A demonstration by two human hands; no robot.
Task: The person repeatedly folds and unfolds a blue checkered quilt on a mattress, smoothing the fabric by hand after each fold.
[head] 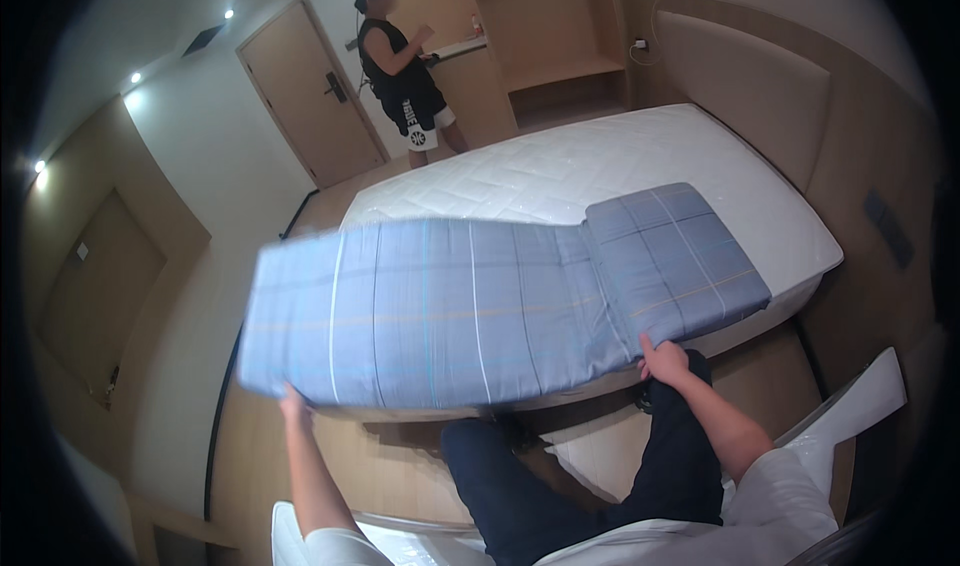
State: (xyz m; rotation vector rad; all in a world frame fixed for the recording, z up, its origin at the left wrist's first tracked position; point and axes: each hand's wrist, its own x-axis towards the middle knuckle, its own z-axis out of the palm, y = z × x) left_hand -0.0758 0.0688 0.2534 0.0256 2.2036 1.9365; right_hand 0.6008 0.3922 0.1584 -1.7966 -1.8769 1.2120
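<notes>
A long, padded blue plaid mat [435, 311] stretches across the near side of a bed with a bare white quilted mattress [510, 164]. Its left end is slightly blurred and reaches past the foot of the bed. A crease near the right end sets off a shorter, square section [675, 258]. My left hand [295, 402] grips the near left corner, with most of its fingers hidden by the mat. Near the crease, my right hand [663, 359] holds the near edge with the thumb on top.
A person [397, 63] in a sleeveless top stands beyond the bed, near a wooden door [311, 89]. To the right is a padded headboard [750, 93]. My knees [480, 446] are against the near side. Behind me lies another white plastic-covered surface [420, 540].
</notes>
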